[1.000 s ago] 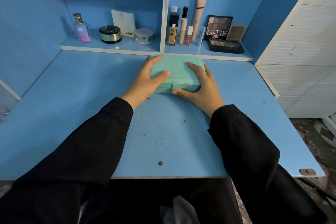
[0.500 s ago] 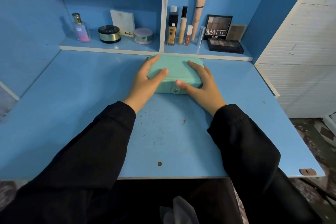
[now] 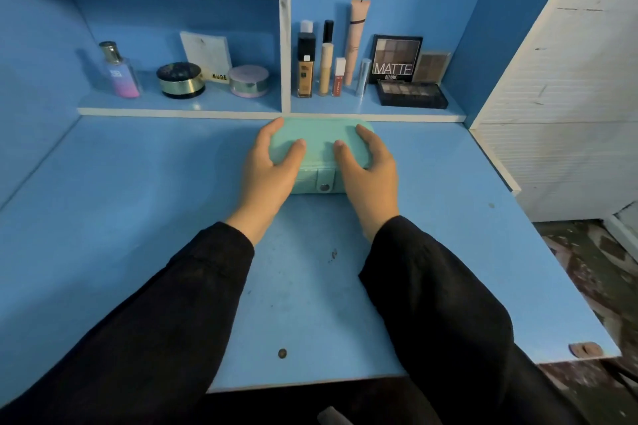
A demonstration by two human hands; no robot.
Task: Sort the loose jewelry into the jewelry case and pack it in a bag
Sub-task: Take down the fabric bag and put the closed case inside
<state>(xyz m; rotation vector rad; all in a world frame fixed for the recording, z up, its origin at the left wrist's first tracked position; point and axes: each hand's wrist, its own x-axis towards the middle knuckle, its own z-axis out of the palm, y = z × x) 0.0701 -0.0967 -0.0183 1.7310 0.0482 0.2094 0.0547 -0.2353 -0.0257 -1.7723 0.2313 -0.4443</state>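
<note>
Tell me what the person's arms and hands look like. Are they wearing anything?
The left sleeve and right sleeve are long, loose and plain black, ending at the wrists. The left hand and right hand are bare: no gloves, rings or watch show.

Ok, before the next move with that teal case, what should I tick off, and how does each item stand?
1. Jewelry case lies flat on the desk, lid down: ok.
2. Snap tab on the front fastened: cannot tell; it hangs over the front with its stud showing.
3. Left hand grips the case's left end, thumb on the lid: ok.
4. Right hand grips the right end, thumb on the lid: ok.
5. Loose jewelry all inside: cannot tell; none in view, contents hidden.
6. Bag within reach: cannot tell; none in view.
</note>
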